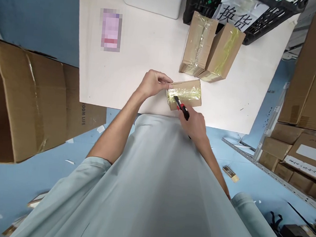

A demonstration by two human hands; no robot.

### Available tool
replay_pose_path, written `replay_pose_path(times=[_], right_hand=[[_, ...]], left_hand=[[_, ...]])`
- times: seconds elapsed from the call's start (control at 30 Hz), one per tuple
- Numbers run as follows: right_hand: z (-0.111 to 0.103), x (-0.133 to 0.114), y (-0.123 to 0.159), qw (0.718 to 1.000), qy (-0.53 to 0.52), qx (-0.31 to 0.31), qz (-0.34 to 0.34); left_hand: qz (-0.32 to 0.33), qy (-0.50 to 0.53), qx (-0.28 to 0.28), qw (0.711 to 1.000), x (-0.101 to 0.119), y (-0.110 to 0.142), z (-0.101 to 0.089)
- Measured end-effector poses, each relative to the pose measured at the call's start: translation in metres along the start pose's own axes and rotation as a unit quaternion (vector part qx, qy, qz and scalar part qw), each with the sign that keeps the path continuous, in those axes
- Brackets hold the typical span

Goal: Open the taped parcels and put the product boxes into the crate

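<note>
Head view: our left hand (151, 84) holds a brown cardboard box (189, 92) by its ten-o'clock corner; our right hand (195, 123) grips a red-and-black cutter (185, 112).

Small box (191, 93): brown, shiny yellowish tape. Knife (185, 112): black with red. 2 taped boxes (196, 44): brown, 1 with clear tape strip, 1 with yellowish. Worktop (141, 48): off-white, plain. Crate (259, 29): black lattice. Paper sign (237, 9): white, black characters. Bin (155, 7): white, black strokes. Pixelated item (111, 29): pink-lilac, red band. Shirt (163, 184): plain pale grey-blue. Floor (2, 183): blue. Big carton (48, 99): brown, dark lettering.
</note>
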State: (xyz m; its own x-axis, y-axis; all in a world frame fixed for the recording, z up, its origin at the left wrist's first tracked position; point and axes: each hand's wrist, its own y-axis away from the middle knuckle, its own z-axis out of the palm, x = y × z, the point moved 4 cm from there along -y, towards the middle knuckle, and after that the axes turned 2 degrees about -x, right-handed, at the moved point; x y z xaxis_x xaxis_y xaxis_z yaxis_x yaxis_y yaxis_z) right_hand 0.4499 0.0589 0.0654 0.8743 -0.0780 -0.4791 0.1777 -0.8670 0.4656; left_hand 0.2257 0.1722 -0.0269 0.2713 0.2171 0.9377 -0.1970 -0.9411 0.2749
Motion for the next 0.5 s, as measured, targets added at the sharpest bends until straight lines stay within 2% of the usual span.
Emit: replay_pose_path(times=[0.23, 0.5], right_hand=[[0.016, -0.024, -0.020, 0.999, 0.037, 0.003, -0.014], [0.026, -0.035, -0.030, 0.998, 0.046, 0.029, -0.033]], left_hand=[[0.014, 0.001, -0.001, 1.000, -0.005, -0.002, -0.001], [-0.007, 0.018, -0.010, 1.000, -0.003, 0.001, 0.000]])
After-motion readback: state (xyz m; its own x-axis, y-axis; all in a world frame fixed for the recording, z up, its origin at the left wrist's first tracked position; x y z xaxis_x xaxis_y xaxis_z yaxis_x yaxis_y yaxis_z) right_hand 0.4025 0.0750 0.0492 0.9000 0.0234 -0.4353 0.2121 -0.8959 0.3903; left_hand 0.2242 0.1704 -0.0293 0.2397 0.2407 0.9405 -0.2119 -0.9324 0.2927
